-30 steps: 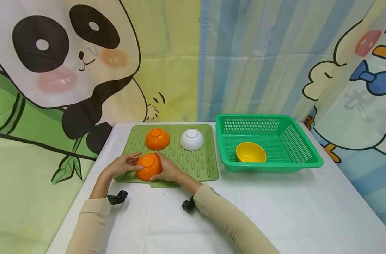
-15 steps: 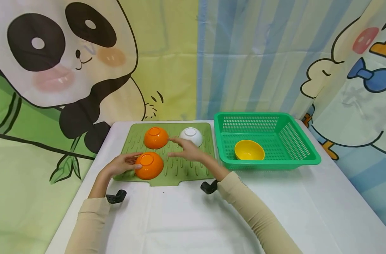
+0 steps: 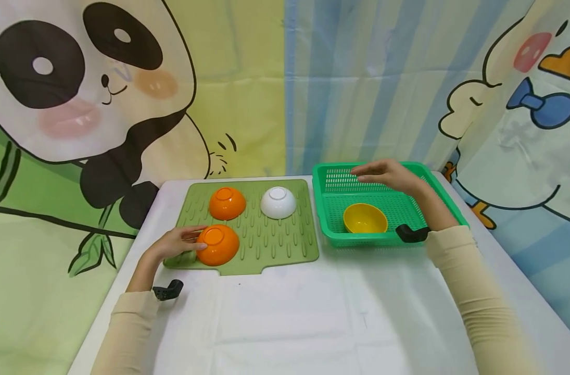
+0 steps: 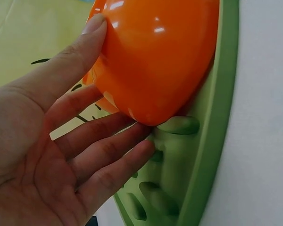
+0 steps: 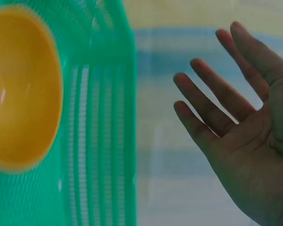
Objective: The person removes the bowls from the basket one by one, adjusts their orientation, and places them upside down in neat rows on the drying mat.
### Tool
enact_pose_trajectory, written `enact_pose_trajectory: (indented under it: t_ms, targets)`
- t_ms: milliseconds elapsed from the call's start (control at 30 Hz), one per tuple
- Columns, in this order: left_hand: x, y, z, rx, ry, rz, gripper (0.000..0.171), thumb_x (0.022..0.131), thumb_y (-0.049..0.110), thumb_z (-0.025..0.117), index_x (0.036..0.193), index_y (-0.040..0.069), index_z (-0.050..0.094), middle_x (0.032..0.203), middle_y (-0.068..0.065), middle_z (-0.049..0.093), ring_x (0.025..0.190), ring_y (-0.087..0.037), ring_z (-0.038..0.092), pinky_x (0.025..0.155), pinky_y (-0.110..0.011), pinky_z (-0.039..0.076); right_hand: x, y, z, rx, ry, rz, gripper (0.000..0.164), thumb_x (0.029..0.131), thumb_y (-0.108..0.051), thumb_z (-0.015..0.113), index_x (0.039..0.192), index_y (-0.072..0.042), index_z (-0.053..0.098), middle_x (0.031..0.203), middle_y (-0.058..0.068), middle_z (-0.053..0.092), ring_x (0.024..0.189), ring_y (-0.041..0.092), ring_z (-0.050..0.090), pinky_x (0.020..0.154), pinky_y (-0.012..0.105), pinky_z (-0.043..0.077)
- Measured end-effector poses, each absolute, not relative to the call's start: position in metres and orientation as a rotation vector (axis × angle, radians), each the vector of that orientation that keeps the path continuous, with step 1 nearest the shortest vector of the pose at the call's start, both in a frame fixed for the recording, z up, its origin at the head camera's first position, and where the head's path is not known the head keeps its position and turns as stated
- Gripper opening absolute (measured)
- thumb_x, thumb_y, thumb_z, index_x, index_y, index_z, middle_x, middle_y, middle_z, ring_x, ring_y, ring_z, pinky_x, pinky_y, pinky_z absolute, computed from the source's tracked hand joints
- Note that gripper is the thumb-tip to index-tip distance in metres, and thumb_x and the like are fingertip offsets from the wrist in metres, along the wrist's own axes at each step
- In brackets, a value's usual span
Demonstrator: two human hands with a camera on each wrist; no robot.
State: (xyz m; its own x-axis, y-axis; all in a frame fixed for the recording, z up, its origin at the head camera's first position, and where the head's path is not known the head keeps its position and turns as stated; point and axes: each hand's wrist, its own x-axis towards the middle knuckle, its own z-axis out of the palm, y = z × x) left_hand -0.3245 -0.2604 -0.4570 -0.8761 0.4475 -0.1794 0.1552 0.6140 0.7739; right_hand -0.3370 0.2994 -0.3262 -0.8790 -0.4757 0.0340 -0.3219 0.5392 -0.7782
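An upside-down orange bowl [image 3: 217, 245] rests at the near left of the green drying mat [image 3: 266, 267]. My left hand [image 3: 176, 242] lies at its left side, the fingers fairly straight. In the left wrist view, the thumb [image 4: 92, 35] touches the orange bowl's wall, and the other fingertips are at its lower edge. My right hand [image 3: 391, 175] hovers over the green plastic basket [image 3: 333, 239] with loosely spread fingers and holds nothing. Inside the basket stands a yellow bowl [image 3: 365, 219], its opening up, below and left of the right hand.
A second orange bowl [image 3: 227, 203] and a white bowl [image 3: 278, 202] sit upside down along the back of the mat. Behind the white-covered table [image 3: 294, 323] hangs a printed curtain [image 3: 247, 83]. The basket's raised rim stands right of the mat.
My right hand has left the near orange bowl and moved right, across the mat, to above the basket. My left hand stays beside the orange bowl.
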Motion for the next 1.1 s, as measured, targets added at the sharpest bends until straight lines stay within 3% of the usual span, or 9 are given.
enact_pose_trajectory:
  t_ms: [233,433,667,867,1100]
  targets:
    - [-0.325,-0.263,-0.459,0.500,2.483,1.162,0.069,0.078,0.036,0.067,0.135,0.008,0.040,0.134,-0.023,0.041,0.122,-0.040,0.039,0.096,-0.053,0.036,-0.348,0.361,-0.359,-0.530,2.437,-1.156,0.034,0.090,-0.022,0.055,0.122,-0.013,0.057,0.132,0.009,0.047,0.117,0.025,0.048,0.098,0.047,0.037]
    - [-0.323,-0.264,-0.460,0.491,2.492,1.162,0.070,0.078,0.037,0.067,0.135,0.007,0.040,0.134,-0.023,0.041,0.122,-0.040,0.039,0.096,-0.053,0.037,-0.355,0.379,-0.380,-0.506,2.176,-1.132,0.041,0.093,-0.016,0.048,0.132,-0.005,0.044,0.141,0.019,0.031,0.122,0.038,0.040,0.101,0.052,0.031]
    - [-0.319,-0.263,-0.464,0.498,2.475,1.197,0.068,0.078,0.035,0.068,0.135,0.008,0.041,0.135,-0.022,0.040,0.122,-0.040,0.039,0.097,-0.052,0.036,-0.362,0.392,-0.394,-0.460,1.999,-1.111,0.046,0.095,-0.015,0.043,0.138,-0.001,0.033,0.146,0.019,0.019,0.125,0.037,0.036,0.103,0.054,0.026]
    - [-0.318,-0.263,-0.466,0.477,2.486,1.178,0.068,0.077,0.036,0.068,0.134,0.009,0.042,0.134,-0.021,0.041,0.121,-0.039,0.040,0.096,-0.052,0.037,-0.370,0.395,-0.409,-0.441,1.840,-1.126,0.041,0.097,-0.005,0.035,0.138,-0.005,0.034,0.146,0.011,0.025,0.125,0.032,0.039,0.102,0.053,0.029]
    - [-0.318,-0.264,-0.466,0.477,2.494,1.202,0.068,0.077,0.037,0.068,0.134,0.009,0.042,0.133,-0.021,0.043,0.121,-0.039,0.040,0.096,-0.051,0.038,-0.380,0.389,-0.417,-0.400,1.754,-1.122,0.044,0.095,-0.005,0.041,0.138,-0.006,0.034,0.145,0.012,0.026,0.123,0.029,0.042,0.101,0.049,0.033]
